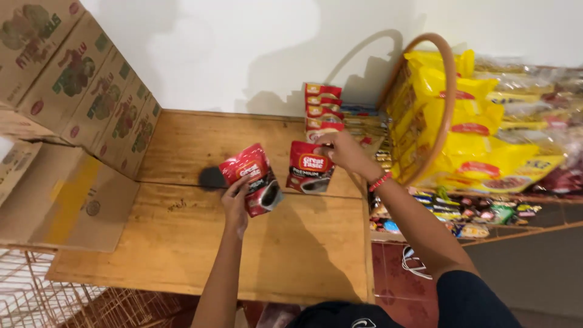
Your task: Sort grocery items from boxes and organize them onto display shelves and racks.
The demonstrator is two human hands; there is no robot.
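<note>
Clearly both hands are busy: the left hand (235, 203) clamps a small stack of red pouches (254, 179) above the wooden worktop (182, 237), while the right hand (343, 150) pinches another red pouch (310, 167) by its top edge, just before an upright row of pouches (322, 112) at the wall.

one view only, head-worn camera, looking steeply down and forward from above the person's own arms. wooden tabletop (200, 243) fills the centre of the frame, seen close, within arm's reach. white wall (255, 48) runs across the top, so the camera faces the wall. cardboard boxes (79, 79) sit at upper left, yellow packets (467, 121) at upper right. no second view to share anything with.
</note>
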